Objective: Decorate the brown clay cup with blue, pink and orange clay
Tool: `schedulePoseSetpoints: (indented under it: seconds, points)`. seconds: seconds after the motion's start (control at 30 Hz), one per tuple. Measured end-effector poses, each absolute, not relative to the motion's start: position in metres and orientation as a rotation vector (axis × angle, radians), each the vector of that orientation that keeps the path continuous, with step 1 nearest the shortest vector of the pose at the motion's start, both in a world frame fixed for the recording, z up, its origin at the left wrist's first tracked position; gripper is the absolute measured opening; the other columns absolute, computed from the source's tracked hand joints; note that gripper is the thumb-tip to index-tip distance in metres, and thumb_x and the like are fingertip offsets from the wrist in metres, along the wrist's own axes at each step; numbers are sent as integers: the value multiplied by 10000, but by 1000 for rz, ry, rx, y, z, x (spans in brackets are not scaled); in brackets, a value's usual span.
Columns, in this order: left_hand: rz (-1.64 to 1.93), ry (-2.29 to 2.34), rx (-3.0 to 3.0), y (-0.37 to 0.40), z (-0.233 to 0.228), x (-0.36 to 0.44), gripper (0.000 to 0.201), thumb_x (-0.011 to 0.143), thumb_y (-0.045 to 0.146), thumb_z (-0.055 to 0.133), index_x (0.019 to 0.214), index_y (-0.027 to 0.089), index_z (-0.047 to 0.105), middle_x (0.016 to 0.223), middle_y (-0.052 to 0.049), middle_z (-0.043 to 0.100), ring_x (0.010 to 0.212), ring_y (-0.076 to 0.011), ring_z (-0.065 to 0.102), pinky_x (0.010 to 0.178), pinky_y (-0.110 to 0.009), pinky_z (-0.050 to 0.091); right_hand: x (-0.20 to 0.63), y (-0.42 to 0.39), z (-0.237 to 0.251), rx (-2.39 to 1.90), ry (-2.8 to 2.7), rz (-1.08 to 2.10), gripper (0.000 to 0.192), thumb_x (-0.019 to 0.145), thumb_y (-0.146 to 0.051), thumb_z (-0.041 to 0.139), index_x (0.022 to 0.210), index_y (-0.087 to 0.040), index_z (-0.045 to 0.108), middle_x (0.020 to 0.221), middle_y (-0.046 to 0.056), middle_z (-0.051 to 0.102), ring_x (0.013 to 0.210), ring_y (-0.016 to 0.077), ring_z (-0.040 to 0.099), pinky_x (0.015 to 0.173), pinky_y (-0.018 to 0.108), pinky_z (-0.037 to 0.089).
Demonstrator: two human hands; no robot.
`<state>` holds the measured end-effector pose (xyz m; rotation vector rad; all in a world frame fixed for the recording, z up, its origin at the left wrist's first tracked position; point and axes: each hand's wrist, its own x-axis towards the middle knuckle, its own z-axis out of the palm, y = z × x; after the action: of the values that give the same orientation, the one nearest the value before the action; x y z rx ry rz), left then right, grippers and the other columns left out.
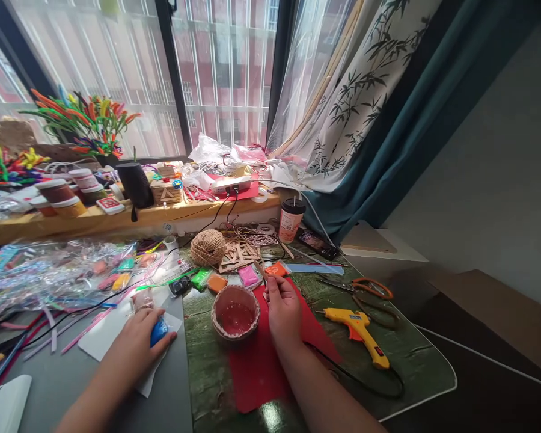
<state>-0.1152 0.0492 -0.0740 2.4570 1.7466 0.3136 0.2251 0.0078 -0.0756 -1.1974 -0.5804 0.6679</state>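
My left hand [140, 332] curls over a small blue packet [159, 331], which looks like wrapped modelling clay, above white paper [100, 338] on the grey surface. My right hand [285, 305] is closed in a pinch around a thin wooden stick [260, 272], pointing up and away. Between the hands stands a round bowl [235, 287] with a scalloped rim and a reddish inside. It sits partly on a red sheet [258, 385]. Behind it lie packets in green [201, 278], brown-orange [217, 282], pink [249, 276] and orange [277, 269].
Right of my right hand lie a yellow glue gun [357, 328] with a trailing cord and orange-handled scissors [372, 287]. A twine ball [208, 247], wooden sticks [240, 257], a lidded cup [291, 220] and a phone [318, 243] are farther back. Plastic-wrapped supplies [72, 276] cover the left.
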Motion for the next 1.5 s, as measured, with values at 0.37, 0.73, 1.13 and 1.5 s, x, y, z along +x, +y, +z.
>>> schedulePoseSetpoints:
  seconds: [0.37, 0.73, 1.13, 1.5]
  points:
    - [936, 1010, 2495, 21, -79, -82, 440, 982, 516, 739, 1377, 329, 695, 1228, -81, 823, 1095, -293, 806, 975, -391, 667, 190, -83, -17, -924, -1753, 278, 442, 1019, -78, 586, 1405, -254, 712, 1015, 117, 830, 869, 277, 785, 769, 385, 661]
    - [1029, 752, 2381, -5, -53, -67, 447, 994, 318, 747, 1427, 320, 635, 1220, -108, 786, 1096, -268, 777, 963, -373, 653, 186, -90, -44, -1004, -1975, 97, 481, 1012, -50, 522, 1460, -178, 642, 1013, 153, 840, 848, 309, 815, 696, 392, 690]
    - [784, 714, 2297, -6, -49, -65, 474, 945, 551, 801, 1328, 289, 700, 1154, -84, 817, 1045, -268, 781, 914, -360, 633, 171, -92, -49, -1187, -1973, 677, 253, 1040, -139, 494, 1088, -214, 731, 919, 85, 796, 793, 242, 780, 702, 303, 619]
    - [507, 713, 2350, -4, -52, -63, 560, 937, 677, 743, 1313, 263, 712, 1138, -84, 825, 1003, -283, 790, 847, -348, 595, 171, -95, -60, -1250, -2072, 763, 285, 1003, -116, 461, 972, -202, 732, 856, 100, 754, 756, 253, 723, 648, 311, 510]
